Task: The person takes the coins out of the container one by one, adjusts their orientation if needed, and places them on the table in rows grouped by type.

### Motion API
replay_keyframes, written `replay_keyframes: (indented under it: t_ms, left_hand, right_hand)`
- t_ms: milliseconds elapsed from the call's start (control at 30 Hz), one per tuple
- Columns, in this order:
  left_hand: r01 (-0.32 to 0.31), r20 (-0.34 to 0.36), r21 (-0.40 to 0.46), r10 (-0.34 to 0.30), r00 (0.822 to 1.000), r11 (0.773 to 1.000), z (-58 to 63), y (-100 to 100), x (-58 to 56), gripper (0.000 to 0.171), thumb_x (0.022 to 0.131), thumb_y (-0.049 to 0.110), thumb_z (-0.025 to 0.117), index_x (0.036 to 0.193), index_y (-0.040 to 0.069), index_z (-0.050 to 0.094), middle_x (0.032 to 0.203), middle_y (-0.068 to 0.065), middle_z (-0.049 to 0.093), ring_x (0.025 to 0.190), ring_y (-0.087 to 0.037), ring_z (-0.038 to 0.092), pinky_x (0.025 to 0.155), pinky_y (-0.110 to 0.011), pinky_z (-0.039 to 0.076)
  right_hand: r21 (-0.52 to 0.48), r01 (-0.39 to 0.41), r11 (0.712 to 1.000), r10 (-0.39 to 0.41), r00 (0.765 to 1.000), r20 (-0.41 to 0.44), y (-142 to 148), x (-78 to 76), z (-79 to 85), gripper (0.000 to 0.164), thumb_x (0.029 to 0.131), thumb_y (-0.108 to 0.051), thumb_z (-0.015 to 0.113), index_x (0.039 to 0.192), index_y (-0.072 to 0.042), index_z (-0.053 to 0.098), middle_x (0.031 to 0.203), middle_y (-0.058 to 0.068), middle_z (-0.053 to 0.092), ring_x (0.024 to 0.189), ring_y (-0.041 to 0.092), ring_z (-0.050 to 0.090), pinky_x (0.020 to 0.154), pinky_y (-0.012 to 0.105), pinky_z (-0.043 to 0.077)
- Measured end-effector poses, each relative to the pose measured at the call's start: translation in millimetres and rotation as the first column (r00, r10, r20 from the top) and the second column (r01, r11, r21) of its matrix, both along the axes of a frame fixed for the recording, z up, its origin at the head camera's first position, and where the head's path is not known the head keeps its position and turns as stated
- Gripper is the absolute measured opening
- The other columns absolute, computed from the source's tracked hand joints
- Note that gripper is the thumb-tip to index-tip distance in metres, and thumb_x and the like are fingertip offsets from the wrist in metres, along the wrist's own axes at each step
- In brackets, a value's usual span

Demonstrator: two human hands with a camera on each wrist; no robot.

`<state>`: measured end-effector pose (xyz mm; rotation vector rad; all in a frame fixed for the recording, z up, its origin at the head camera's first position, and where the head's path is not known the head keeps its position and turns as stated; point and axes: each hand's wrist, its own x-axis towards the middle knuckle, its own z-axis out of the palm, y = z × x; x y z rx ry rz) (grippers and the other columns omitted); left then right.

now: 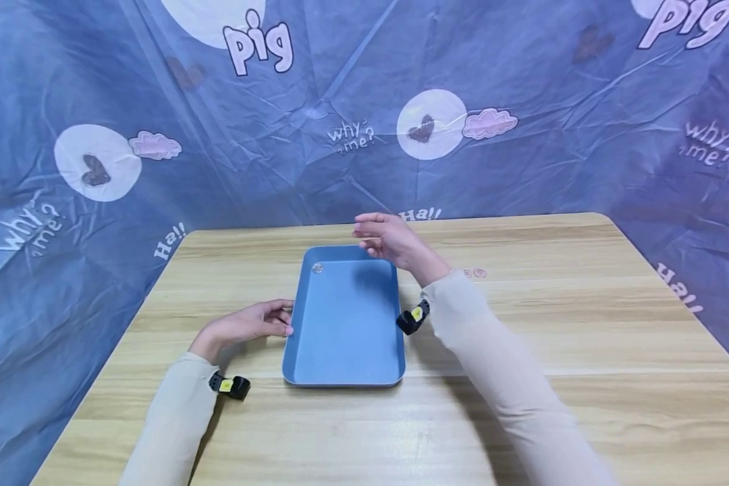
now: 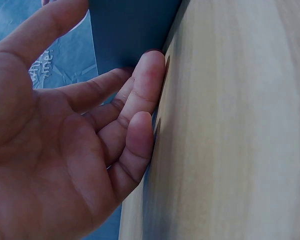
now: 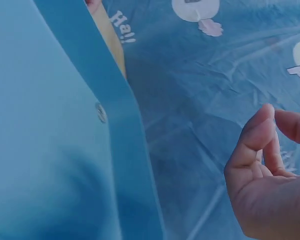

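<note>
A blue rectangular tray (image 1: 349, 331) lies on the wooden table, its long sides running away from me. My left hand (image 1: 258, 320) is at the tray's left side. In the left wrist view its bent fingers (image 2: 147, 80) rest against the tray's outer wall (image 2: 130, 30), low by the tabletop. Over the tray's far right corner my right hand (image 1: 389, 239) is raised, fingers loosely bent with nothing visible in them. Its fingertips come near the thumb in the right wrist view. A small round silvery disc (image 1: 318, 268) lies inside the tray's far left corner.
The light wooden table (image 1: 553, 324) extends to both sides of the tray. Two small red round marks (image 1: 480, 273) show on the tabletop right of the tray. Behind the table's far edge hangs a blue printed cloth (image 1: 316, 169). Each wrist carries a small black camera.
</note>
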<state>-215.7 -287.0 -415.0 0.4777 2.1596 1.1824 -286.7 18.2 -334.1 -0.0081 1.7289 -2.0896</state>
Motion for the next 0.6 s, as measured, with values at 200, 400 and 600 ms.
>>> replay_keyframes:
  t_ms: [200,400,600]
  left_hand:
    - [0.001,0.012,-0.002,-0.001,1.0,1.0,1.6,0.5,-0.2,0.075,0.092,0.024,0.066,0.147,-0.009,0.026,0.114,-0.013,0.056,0.103,-0.014,0.054,0.09,-0.02,0.045]
    - [-0.003,0.002,-0.008,0.003,1.0,1.0,2.1,0.7,-0.2,0.074,0.092,0.022,0.066,0.147,-0.009,0.027,0.113,-0.014,0.057,0.101,-0.014,0.055,0.089,-0.02,0.046]
    - [-0.007,0.011,0.004,0.007,1.0,1.0,1.3,0.6,-0.4,0.075,0.092,0.021,0.066,0.146,-0.01,0.026,0.111,-0.012,0.056,0.099,-0.013,0.055,0.086,-0.019,0.047]
  right_hand:
    - [0.079,0.015,0.997,-0.016,1.0,0.009,-29.6,-9.4,-19.7,0.031,0.097,-0.01,0.055,0.127,-0.003,0.053,0.1,0.006,0.06,0.056,0.006,0.057,0.051,0.016,0.045]
    - [0.222,-0.052,0.974,0.066,0.996,-0.057,-52.7,-12.9,-37.3,0.035,0.095,-0.012,0.057,0.128,-0.001,0.053,0.115,0.016,0.061,0.06,0.008,0.056,0.054,0.019,0.043]
    - [0.287,-0.043,0.957,0.073,0.993,-0.096,-67.6,-16.1,-56.3,0.029,0.097,-0.015,0.056,0.123,-0.001,0.056,0.121,0.02,0.059,0.068,0.014,0.057,0.06,0.025,0.042]
